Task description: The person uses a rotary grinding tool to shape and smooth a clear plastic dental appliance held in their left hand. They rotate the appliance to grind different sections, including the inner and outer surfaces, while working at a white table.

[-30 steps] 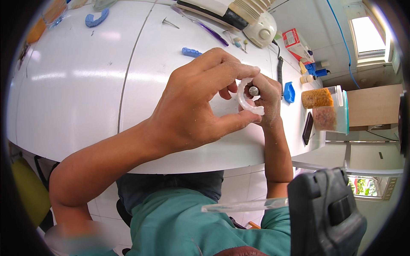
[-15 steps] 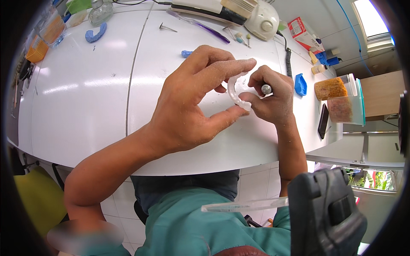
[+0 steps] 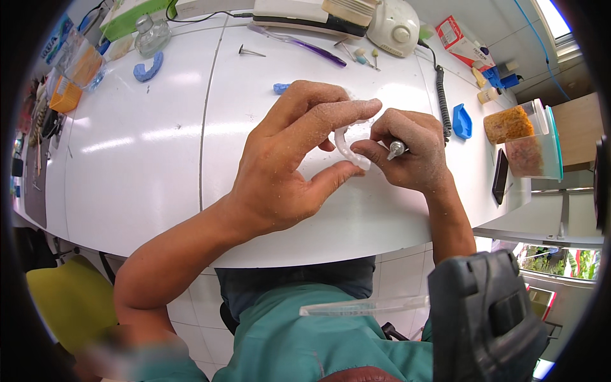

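My left hand [image 3: 273,156] holds a whitish, translucent dental arch piece [image 3: 342,146] between its thumb and extended fingers, a little above the table. Close by on the right, my right hand [image 3: 417,149] is closed round a slim metal handpiece [image 3: 397,149], and only its silvery end shows. The right thumb reaches to the inner side of the arch piece. Whether the handpiece's working tip touches it cannot be seen. Pale dust covers the fingers of both hands. Beyond the left hand lies a small blue piece [image 3: 280,88], partly hidden by it.
A white control unit [image 3: 393,30] with a coiled cord [image 3: 440,102] stands at the back. Nearby are a purple toothbrush [image 3: 312,49] and several rotary bits [image 3: 361,57]. A blue arch mould [image 3: 148,67] lies far left; a blue tray [image 3: 462,121] and plastic tubs [image 3: 531,153] stand right.
The whole view has shifted slightly. The handpiece end now points at a different angle and shows more of its side. The arch piece is tilted a little differently; both hands keep their holds.
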Demonstrator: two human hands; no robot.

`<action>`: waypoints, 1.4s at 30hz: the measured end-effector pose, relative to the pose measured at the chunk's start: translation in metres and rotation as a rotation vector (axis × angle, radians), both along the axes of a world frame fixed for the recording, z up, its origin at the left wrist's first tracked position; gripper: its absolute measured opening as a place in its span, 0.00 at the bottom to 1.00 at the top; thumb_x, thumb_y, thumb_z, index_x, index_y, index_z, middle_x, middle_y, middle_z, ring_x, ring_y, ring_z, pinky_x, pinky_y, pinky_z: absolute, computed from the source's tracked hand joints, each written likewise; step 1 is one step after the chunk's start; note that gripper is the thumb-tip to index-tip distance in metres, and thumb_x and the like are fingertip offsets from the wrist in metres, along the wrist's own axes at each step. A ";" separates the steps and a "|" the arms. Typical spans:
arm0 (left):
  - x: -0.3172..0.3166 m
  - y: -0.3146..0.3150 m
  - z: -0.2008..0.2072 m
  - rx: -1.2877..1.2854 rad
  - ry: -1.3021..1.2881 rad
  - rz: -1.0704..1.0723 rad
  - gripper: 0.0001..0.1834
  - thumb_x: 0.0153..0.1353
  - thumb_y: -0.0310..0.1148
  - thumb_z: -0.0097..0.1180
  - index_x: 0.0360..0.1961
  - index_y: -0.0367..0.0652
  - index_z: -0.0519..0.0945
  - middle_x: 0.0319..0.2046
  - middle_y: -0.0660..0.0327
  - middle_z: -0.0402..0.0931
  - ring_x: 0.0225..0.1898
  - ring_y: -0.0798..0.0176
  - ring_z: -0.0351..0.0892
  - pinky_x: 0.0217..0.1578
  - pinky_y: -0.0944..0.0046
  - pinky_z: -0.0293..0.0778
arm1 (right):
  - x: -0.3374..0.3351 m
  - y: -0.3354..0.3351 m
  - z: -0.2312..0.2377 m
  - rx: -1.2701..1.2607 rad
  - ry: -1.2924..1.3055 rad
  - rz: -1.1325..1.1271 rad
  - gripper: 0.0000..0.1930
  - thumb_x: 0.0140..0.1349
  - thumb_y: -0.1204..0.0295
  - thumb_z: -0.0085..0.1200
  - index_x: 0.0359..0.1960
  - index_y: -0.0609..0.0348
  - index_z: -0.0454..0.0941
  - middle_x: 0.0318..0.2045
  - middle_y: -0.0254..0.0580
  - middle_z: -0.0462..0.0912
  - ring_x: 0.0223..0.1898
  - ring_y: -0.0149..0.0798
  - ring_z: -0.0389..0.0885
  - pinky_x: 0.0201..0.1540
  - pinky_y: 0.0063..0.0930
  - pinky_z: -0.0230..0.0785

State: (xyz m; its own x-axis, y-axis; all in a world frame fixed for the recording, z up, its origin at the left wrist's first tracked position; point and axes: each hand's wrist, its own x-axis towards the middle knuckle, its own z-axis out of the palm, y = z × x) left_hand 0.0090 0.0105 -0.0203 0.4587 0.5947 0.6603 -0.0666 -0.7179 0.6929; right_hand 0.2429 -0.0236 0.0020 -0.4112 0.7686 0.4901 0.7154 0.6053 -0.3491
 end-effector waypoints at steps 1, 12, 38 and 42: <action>0.000 0.000 0.000 0.005 0.002 0.003 0.38 0.47 0.22 0.78 0.63 0.45 0.81 0.52 0.56 0.74 0.44 0.64 0.78 0.37 0.67 0.80 | 0.000 0.000 0.000 0.001 0.001 0.002 0.17 0.50 0.67 0.79 0.23 0.52 0.76 0.15 0.34 0.76 0.16 0.34 0.74 0.19 0.27 0.59; 0.000 0.004 -0.002 0.019 -0.003 -0.015 0.37 0.49 0.24 0.78 0.63 0.46 0.80 0.54 0.57 0.74 0.48 0.63 0.79 0.39 0.66 0.81 | -0.001 0.000 0.000 -0.004 -0.005 0.006 0.17 0.51 0.67 0.78 0.23 0.52 0.76 0.14 0.34 0.75 0.16 0.34 0.74 0.18 0.29 0.58; 0.000 0.002 -0.005 -0.155 -0.055 -0.096 0.38 0.51 0.26 0.79 0.65 0.38 0.77 0.54 0.55 0.74 0.40 0.69 0.81 0.34 0.73 0.80 | -0.006 -0.003 -0.007 0.075 0.102 0.088 0.15 0.46 0.79 0.72 0.37 0.53 0.86 0.16 0.30 0.75 0.18 0.30 0.75 0.21 0.26 0.63; -0.001 0.002 -0.004 -0.187 -0.058 -0.110 0.37 0.53 0.24 0.77 0.65 0.36 0.76 0.53 0.55 0.74 0.41 0.69 0.80 0.34 0.73 0.80 | -0.007 -0.003 -0.007 0.082 0.107 0.105 0.16 0.46 0.80 0.69 0.38 0.52 0.87 0.17 0.30 0.76 0.18 0.30 0.76 0.21 0.26 0.65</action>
